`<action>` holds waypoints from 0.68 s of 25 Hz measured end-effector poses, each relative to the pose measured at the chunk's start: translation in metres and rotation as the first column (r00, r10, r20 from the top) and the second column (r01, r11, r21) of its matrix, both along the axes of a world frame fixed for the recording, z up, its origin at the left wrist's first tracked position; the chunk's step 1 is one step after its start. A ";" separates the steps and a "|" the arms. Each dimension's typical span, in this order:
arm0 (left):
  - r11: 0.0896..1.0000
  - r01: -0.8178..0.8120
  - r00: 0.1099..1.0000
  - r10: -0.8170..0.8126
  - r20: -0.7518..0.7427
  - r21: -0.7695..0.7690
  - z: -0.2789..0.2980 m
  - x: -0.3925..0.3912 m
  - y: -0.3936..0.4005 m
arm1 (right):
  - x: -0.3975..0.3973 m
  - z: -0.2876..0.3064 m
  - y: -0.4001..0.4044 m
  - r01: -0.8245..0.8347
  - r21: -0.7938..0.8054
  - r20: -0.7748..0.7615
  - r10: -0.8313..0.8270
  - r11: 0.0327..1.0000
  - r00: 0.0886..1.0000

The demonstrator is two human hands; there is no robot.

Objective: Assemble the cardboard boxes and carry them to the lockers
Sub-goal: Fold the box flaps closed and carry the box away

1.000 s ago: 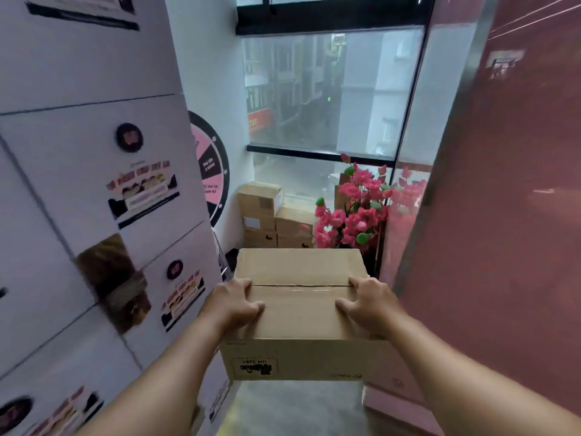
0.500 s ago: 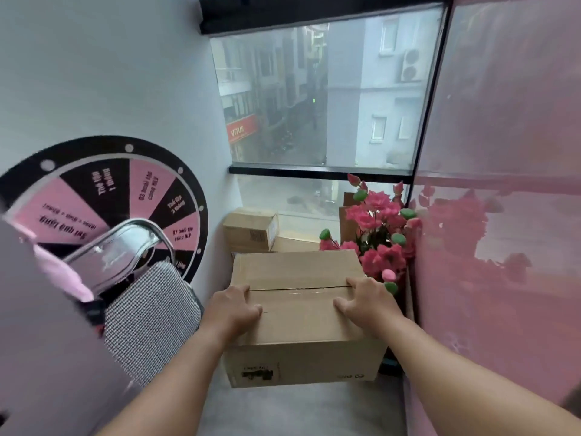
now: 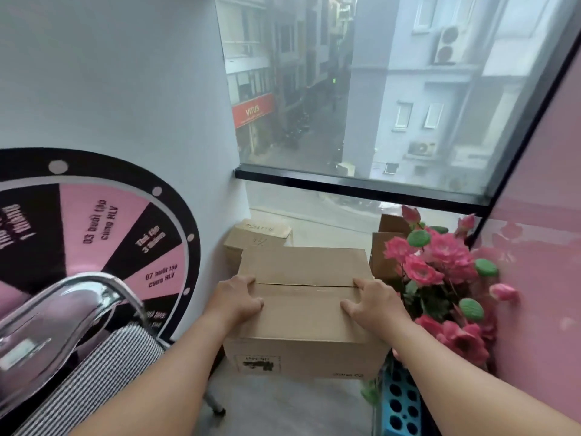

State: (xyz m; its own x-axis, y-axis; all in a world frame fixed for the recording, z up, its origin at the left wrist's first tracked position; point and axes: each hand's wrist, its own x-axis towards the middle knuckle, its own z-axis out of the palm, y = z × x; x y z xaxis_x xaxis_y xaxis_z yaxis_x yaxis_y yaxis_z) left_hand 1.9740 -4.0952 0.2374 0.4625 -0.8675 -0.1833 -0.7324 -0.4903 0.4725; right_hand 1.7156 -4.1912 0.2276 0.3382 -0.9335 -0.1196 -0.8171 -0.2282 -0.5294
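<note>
I carry a closed brown cardboard box (image 3: 301, 313) in front of me, above the grey floor. Its top flaps meet in a seam across the middle, and a black printed label shows on its near side. My left hand (image 3: 235, 300) grips the box's left top edge, fingers curled over the flaps. Opposite it, my right hand (image 3: 374, 303) grips the right top edge the same way. The lockers are out of view.
More cardboard boxes (image 3: 257, 239) are stacked on the floor under the window (image 3: 361, 89). Pink artificial flowers (image 3: 440, 272) stand at the right by a pink wall (image 3: 540, 247), above a blue crate (image 3: 402, 404). A chrome-framed chair (image 3: 78, 357) and a prize wheel (image 3: 110, 234) are on the left.
I have walked forward past the lockers, which dropped out of view on the left. The window, stacked boxes and flowers are closer. Both hands keep the same hold on the box.
</note>
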 end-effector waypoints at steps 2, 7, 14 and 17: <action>0.999 0.027 0.999 -0.027 -0.019 0.024 -0.012 0.035 -0.056 | 0.030 -0.007 -0.047 0.028 0.005 -0.002 -0.028 1.000 1.000; 0.991 0.115 0.993 -0.114 -0.016 0.075 -0.026 0.101 -0.183 | 0.086 -0.020 -0.154 0.106 0.060 -0.013 -0.106 0.993 0.994; 0.965 0.214 0.977 -0.214 -0.019 0.152 -0.063 0.151 -0.347 | 0.127 -0.057 -0.297 0.182 0.115 0.000 -0.183 0.976 0.983; 0.961 0.208 0.978 -0.200 -0.060 0.180 -0.094 0.162 -0.419 | 0.137 -0.091 -0.367 0.211 0.145 -0.008 -0.212 0.967 0.977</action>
State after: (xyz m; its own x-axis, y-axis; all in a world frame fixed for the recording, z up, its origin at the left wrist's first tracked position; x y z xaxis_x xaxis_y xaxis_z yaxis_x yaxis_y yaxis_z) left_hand 2.1363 -4.5145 0.1436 0.2682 -0.8921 -0.3636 -0.8081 -0.4138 0.4192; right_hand 1.8526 -4.5587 0.1366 0.1363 -0.9570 -0.2560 -0.8342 0.0285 -0.5507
